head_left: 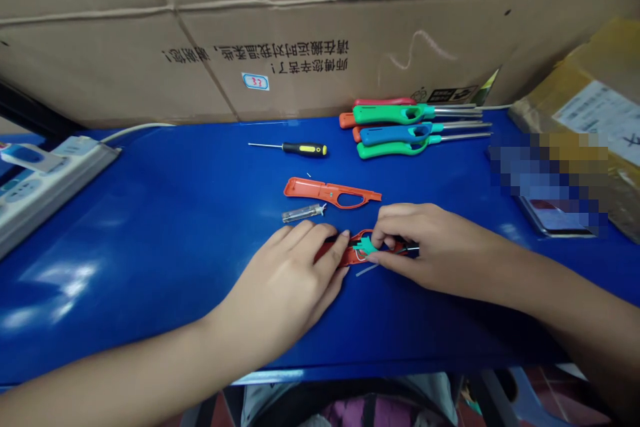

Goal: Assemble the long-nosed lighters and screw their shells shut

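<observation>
Pinching a small green part, the right hand holds it in a red lighter shell that the left hand pins to the bench, while whole lighters lie done nearby and an orange shell lies open.

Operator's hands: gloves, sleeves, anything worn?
Nothing worn that shows. The left hand and right hand are bare, with no gloves or rings. The left forearm and right forearm show no sleeves, watch or bracelet.
</observation>
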The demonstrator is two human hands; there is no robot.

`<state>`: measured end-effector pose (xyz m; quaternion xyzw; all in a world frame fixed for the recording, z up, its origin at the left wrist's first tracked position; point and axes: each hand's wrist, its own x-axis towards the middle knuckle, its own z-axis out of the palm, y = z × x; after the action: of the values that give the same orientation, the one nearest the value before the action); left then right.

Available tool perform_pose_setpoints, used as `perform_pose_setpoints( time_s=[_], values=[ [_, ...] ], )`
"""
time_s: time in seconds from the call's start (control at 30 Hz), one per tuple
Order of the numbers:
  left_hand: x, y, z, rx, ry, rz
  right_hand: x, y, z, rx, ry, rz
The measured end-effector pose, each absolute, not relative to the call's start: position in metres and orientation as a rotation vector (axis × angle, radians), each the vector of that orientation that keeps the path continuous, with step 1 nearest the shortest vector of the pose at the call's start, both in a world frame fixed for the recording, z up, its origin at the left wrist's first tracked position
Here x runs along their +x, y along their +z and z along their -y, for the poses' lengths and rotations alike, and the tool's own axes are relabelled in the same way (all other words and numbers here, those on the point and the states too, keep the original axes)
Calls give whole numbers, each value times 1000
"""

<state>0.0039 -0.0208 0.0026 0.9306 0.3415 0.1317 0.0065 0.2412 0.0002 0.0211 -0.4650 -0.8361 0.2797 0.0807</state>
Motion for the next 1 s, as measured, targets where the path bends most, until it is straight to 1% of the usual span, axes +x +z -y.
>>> perform_pose_setpoints(
  time_s=[0.13, 0.33, 0.57, 0.67, 0.8, 1.0],
  values=[
    [4, 3, 23, 3022, 358, -1046, 241, 22, 0, -1395, 813, 2514],
    [5, 2, 24, 3018, 336, -1052, 244, 25, 1, -1354, 722, 2591],
    [6, 1, 20, 2954, 337, -1029, 250, 28, 3, -990, 181, 2876],
    [5, 0, 20, 2918, 337, -1037, 251, 28, 3, -914, 82, 2933],
    [4, 0, 19, 2902, 322, -1038, 251, 26, 2, -1017, 160, 2882],
    [3, -1, 19, 2900, 298, -1042, 248, 28, -1, -1251, 563, 2716]
  ],
)
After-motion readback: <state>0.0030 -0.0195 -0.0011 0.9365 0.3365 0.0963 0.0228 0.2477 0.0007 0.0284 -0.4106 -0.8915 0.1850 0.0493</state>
